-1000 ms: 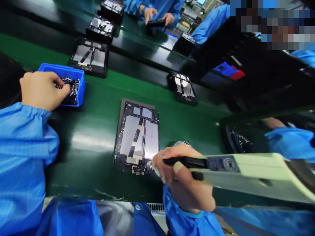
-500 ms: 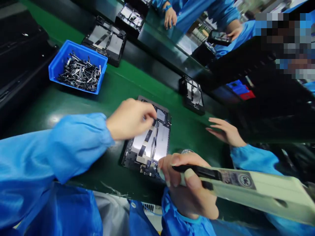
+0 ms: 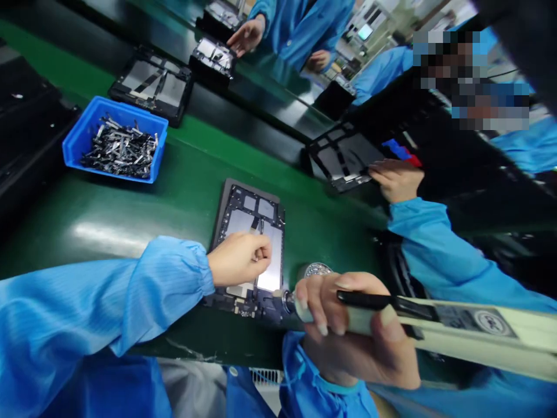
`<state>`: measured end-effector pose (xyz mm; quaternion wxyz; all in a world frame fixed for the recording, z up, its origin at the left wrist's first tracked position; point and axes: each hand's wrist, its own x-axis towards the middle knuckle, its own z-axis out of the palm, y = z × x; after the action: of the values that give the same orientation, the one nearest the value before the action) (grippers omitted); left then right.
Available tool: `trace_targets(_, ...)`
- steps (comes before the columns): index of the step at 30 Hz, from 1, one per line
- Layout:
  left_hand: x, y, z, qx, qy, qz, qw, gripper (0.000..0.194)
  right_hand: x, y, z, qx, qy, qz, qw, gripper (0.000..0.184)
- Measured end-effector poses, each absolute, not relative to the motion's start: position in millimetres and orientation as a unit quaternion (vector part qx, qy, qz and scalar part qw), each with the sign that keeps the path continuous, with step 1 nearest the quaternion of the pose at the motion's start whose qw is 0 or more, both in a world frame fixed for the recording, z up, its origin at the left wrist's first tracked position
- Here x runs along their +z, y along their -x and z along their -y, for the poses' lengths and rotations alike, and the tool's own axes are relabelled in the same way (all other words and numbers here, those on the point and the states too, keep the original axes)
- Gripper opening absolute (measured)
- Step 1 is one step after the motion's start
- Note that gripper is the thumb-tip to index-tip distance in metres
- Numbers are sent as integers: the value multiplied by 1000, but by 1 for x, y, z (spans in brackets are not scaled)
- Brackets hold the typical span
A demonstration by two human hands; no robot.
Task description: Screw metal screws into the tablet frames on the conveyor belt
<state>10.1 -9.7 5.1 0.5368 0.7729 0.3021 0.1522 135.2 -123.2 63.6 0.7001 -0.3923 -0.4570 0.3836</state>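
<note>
The left hand (image 3: 239,259) lay curled over the open tablet housing (image 3: 250,204), fingertips pinched together; whether they gripped anything was hidden. The right hand (image 3: 348,331) was closed around an electric screwdriver (image 3: 461,332), its bit at the housing's lower edge. Beyond the left hand sat a blue bin (image 3: 73,148) of metal parts (image 3: 119,150). Past the right hand, a co-worker's hand (image 3: 395,180) touched another housing (image 3: 343,157).

A green conveyor belt (image 3: 143,209) runs across the view. On its left stands a blue plastic bin (image 3: 114,116) heaped with small black-and-silver metal parts (image 3: 119,150). Just behind the bin on the belt lies a dark tablet frame (image 3: 150,84). Toward the belt's right end, a co-worker's hand (image 3: 395,179) in a blue sleeve (image 3: 422,232) rests on another tablet frame (image 3: 343,155).
</note>
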Motion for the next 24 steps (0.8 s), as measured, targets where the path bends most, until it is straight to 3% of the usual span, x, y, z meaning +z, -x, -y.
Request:
trace_targets(2,9,-4,10,142,-782,-281,538,22,64,-142,119,360,392,444,721,25)
trace_targets(6,10,4,14,108,-810,-229,529,13,61,-149,115,331,396,417,748,25)
trace_targets(14,1,1,30,85,-787,-254,556,16,57,-145,115,335,388,409,755,22)
trace_targets(17,2,2,31,89,-783,-268,554,2,58,-146,115,333,383,411,758,22)
trace_targets(21,1,3,33,96,-756,-252,597,31,60,-146,115,328,378,417,759,23)
trace_targets(24,0,1,35,92,-739,-234,625,18,60,-144,117,327,385,417,755,22)
